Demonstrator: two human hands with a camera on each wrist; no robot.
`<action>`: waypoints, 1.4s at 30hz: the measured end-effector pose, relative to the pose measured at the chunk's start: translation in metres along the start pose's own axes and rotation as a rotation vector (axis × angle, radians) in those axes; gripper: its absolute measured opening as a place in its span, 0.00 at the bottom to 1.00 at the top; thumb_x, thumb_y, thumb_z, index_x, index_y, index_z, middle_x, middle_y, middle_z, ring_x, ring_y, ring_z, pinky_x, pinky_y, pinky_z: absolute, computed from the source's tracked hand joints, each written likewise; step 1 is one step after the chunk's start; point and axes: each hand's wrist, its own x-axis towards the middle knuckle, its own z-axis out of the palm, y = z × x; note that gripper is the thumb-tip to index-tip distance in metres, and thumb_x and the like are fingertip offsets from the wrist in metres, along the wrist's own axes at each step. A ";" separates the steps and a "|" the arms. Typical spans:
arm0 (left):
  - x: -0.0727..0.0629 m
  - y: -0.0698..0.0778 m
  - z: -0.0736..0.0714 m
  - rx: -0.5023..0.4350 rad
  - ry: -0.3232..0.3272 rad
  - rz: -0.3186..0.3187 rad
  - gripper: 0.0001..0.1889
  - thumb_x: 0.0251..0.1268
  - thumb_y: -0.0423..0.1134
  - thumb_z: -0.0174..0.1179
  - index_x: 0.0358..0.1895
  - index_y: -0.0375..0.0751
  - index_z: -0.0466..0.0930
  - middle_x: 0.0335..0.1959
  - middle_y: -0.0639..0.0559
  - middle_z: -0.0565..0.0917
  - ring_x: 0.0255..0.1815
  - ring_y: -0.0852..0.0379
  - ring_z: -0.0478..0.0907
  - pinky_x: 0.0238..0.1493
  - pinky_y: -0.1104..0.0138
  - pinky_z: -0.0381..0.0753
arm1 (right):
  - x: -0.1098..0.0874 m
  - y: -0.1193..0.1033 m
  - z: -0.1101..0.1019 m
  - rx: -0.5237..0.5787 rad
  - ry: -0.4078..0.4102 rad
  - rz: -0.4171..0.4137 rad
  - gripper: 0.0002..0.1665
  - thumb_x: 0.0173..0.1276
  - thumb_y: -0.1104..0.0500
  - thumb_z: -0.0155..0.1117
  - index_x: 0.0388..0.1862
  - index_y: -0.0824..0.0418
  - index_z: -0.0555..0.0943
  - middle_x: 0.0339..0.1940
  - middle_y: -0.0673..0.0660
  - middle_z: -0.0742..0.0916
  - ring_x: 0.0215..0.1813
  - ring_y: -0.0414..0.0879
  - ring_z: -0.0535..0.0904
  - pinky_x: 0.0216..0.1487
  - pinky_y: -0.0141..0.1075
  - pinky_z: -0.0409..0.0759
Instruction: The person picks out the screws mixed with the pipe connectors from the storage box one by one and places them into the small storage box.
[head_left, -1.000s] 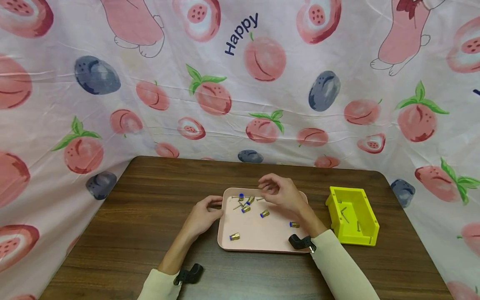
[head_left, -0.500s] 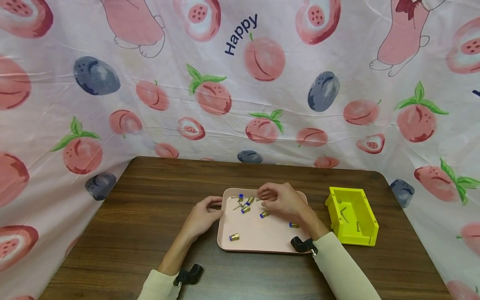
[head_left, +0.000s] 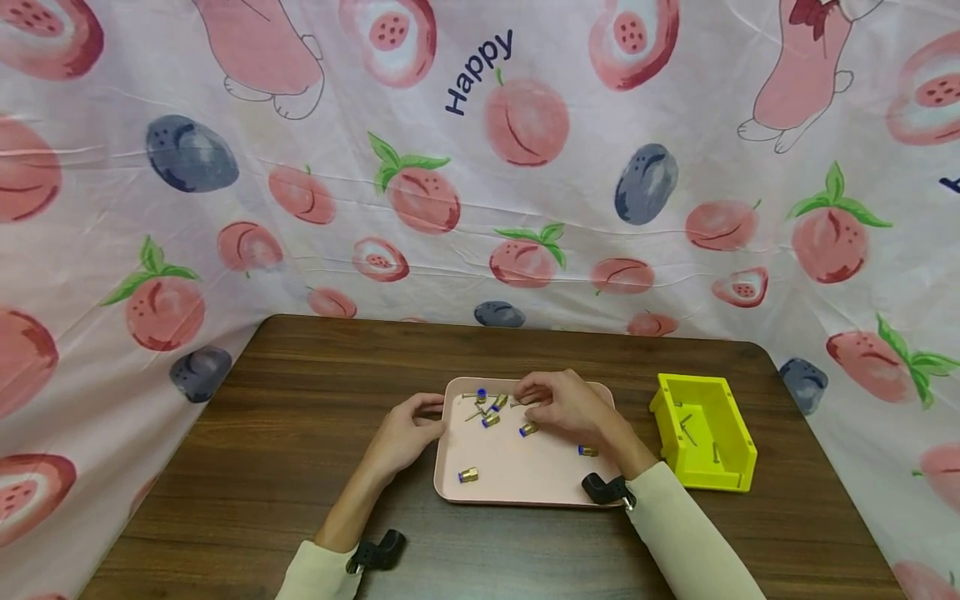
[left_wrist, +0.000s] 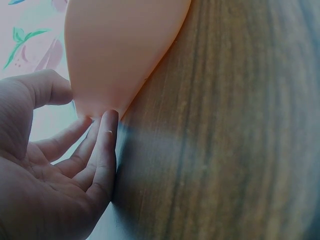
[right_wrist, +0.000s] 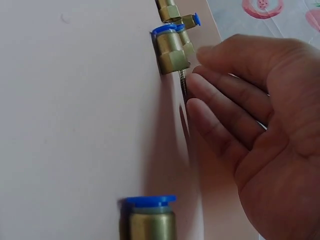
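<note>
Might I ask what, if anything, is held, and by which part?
It cannot be told: the left hand touches the left edge of the tray, and the right hand is at a screw, but neither clearly grips.

A dark brown wood-grain table (head_left: 345,358) has rounded far corners. A pale, creased fabric backdrop (head_left: 465,150) hangs behind it and along both sides. Printed motifs: peaches (head_left: 527,122), blue-grey fruits (head_left: 192,153), cropped pink rabbit figures (head_left: 258,50), dark "Happy" lettering (head_left: 478,72).

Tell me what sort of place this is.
Probably a makeshift indoor workspace: a wood-look table, a fruit-print cloth hung behind it, and a pink tray holding small brass fittings.
</note>
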 end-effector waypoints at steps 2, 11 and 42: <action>0.000 0.001 0.000 -0.005 0.001 -0.001 0.22 0.69 0.30 0.70 0.65 0.33 0.85 0.58 0.42 0.90 0.49 0.48 0.90 0.50 0.60 0.84 | 0.001 0.000 0.001 0.026 -0.007 0.000 0.18 0.71 0.69 0.73 0.59 0.61 0.89 0.56 0.56 0.93 0.59 0.49 0.89 0.64 0.49 0.84; -0.001 0.001 0.000 -0.007 0.005 0.003 0.22 0.68 0.29 0.70 0.64 0.34 0.85 0.58 0.42 0.90 0.48 0.49 0.90 0.49 0.61 0.84 | 0.005 0.002 0.002 0.045 -0.012 -0.010 0.18 0.70 0.75 0.70 0.56 0.63 0.89 0.52 0.56 0.93 0.56 0.50 0.90 0.59 0.42 0.86; -0.002 0.007 -0.003 -0.014 -0.002 -0.002 0.22 0.67 0.29 0.70 0.64 0.32 0.85 0.58 0.40 0.90 0.49 0.47 0.90 0.49 0.61 0.83 | 0.013 0.006 0.006 -0.052 -0.123 -0.111 0.17 0.67 0.68 0.82 0.54 0.60 0.91 0.38 0.49 0.89 0.36 0.37 0.78 0.38 0.31 0.77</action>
